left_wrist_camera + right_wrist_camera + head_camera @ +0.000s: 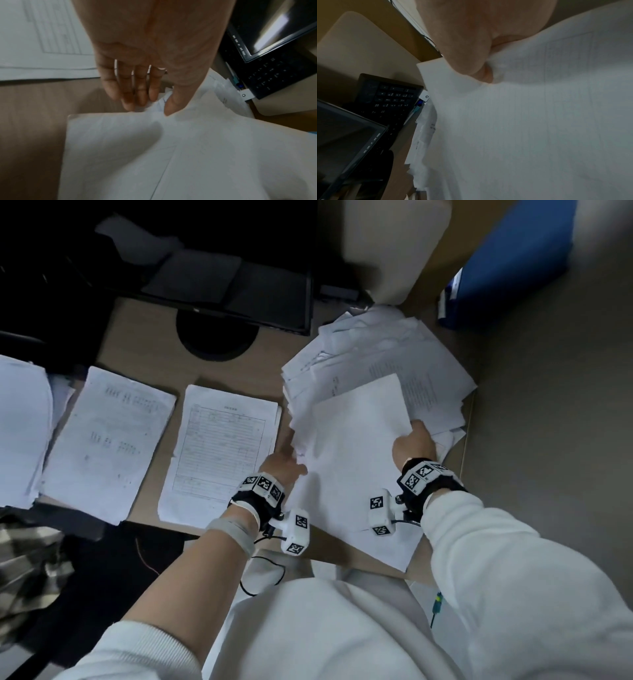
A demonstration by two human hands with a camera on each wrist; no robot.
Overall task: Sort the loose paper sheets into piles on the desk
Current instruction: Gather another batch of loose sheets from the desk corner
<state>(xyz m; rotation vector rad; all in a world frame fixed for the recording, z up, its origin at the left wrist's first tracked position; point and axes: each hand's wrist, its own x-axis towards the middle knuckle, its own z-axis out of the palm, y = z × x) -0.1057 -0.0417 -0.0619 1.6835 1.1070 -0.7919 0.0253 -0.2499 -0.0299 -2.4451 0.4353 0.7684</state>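
A white sheet, face down with faint print showing through, is lifted above the desk at the right. My left hand pinches its left edge; in the left wrist view the thumb lies on top of the sheet and the fingers reach under it. My right hand pinches the right edge, thumb pressed onto the sheet. Behind it lies a messy heap of loose sheets. To the left are three sorted piles: a form pile, a text pile and a far-left pile.
A dark monitor on a round black base stands at the back, with a black keyboard behind it. A blue binder stands at the back right. The desk's right edge runs beside the heap. Plaid cloth lies at the lower left.
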